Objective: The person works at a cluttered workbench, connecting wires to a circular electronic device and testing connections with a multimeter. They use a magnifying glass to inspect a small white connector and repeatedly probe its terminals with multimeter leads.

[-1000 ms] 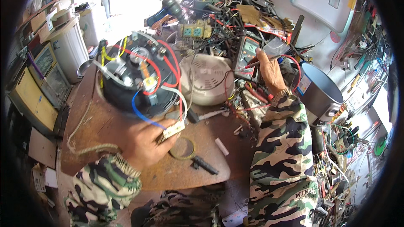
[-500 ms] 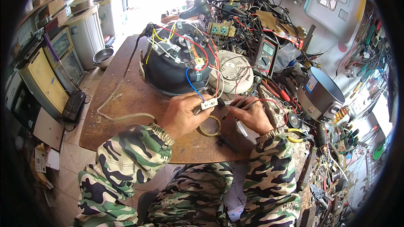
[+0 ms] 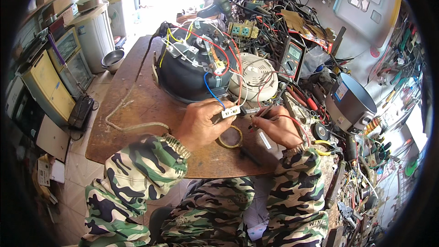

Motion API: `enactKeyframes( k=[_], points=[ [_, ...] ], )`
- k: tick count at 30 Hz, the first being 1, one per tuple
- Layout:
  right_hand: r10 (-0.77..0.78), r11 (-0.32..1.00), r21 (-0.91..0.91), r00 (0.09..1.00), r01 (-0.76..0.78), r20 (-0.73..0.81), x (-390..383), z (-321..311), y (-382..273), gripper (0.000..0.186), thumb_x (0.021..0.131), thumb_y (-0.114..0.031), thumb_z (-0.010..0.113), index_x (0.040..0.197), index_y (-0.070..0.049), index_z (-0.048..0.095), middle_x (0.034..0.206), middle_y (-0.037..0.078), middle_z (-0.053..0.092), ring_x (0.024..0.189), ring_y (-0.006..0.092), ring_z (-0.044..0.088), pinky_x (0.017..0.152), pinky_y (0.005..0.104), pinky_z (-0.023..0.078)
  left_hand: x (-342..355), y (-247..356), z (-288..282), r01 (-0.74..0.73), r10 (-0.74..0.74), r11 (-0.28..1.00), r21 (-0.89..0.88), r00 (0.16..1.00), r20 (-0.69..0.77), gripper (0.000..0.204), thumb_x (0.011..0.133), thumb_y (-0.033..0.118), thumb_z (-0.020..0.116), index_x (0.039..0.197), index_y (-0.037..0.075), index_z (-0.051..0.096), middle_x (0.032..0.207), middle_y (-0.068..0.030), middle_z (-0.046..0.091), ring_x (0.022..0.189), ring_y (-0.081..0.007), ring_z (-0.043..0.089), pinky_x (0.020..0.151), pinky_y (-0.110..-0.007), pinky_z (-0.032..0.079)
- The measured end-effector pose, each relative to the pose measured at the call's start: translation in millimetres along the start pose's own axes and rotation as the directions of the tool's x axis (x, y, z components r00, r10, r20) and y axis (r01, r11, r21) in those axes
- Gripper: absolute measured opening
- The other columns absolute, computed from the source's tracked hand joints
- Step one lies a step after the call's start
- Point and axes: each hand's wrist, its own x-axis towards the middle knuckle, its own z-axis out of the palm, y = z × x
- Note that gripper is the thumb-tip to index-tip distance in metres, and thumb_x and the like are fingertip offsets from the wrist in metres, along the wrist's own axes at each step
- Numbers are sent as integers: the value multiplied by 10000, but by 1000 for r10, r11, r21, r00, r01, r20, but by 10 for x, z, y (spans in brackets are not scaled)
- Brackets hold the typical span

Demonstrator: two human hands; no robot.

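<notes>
Between the thumb and fingers of my left hand (image 3: 201, 126) is a small white connector block (image 3: 231, 111). Blue, red and white wires run from it to the dark rounded appliance body (image 3: 190, 80), which rests upturned on the table with its wiring exposed. My right hand (image 3: 280, 130) is closed on slim multimeter probes (image 3: 262, 112), a red lead looping out behind it. The probes are close to the block's right; whether a tip touches it I cannot tell. Behind stands the multimeter (image 3: 291, 60) with a lit display. A round cream vented cover (image 3: 254, 78) lies beside the body.
On the wooden table (image 3: 132, 114) lie a yellowish ring (image 3: 230, 145), a dark stick (image 3: 249, 156) and a pale cord (image 3: 122, 128). Tangled cables (image 3: 260, 9) pile up behind. To the right are a metal pot-like shell (image 3: 348, 103), a black tape roll (image 3: 320, 131) and many tools.
My right hand has shifted slightly to the right and down, along with the probes. My left hand keeps its grip on the connector block. The whole view has moved a little.
</notes>
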Motion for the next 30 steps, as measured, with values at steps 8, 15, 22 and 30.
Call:
enactKeyframes(
  k=[8, 15, 22, 30],
  points=[
    [96, 990, 109, 994, -90, -50, -20, 150, 306, 241, 814, -199, 729, 879, 33, 726, 746, 109, 713, 668, 160, 651, 616, 326, 509, 9, -9, 26, -17, 18, 1000, 12, 1000, -16, 287, 788, 73, 786, 1056, 9, 704, 943, -149, 720, 802, -254, 722, 693, -338, 568],
    [94, 886, 461, 992, -46, -81, 62, -37, 67, 207, 852, -172, 719, 914, 26, 714, 771, 70, 699, 674, 141, 628, 597, 294, 481, 5, -27, 18, -17, 18, 999, 44, 1000, -22, 263, 794, 101, 786, 1035, 20, 715, 931, -146, 724, 820, -281, 718, 714, -347, 568],
    [165, 324, 927, 953, 189, -253, 254, 283, 55, 186, 891, -189, 655, 927, -10, 619, 702, 77, 591, 490, 147, 485, 444, 288, 391, 24, 22, 5, -3, 4, 996, 88, 1000, -15, 263, 767, 53, 801, 1011, 0, 720, 948, -134, 741, 844, -225, 732, 745, -319, 577],
    [0, 361, 924, 990, 131, -140, 124, 416, -2, 283, 938, -215, 613, 988, 64, 629, 712, 113, 597, 502, 152, 501, 419, 281, 385, 8, 39, 31, 29, -29, 998, 60, 1000, 0, 252, 777, 27, 788, 1014, -10, 711, 936, -133, 737, 833, -211, 727, 736, -308, 568]
  ],
)
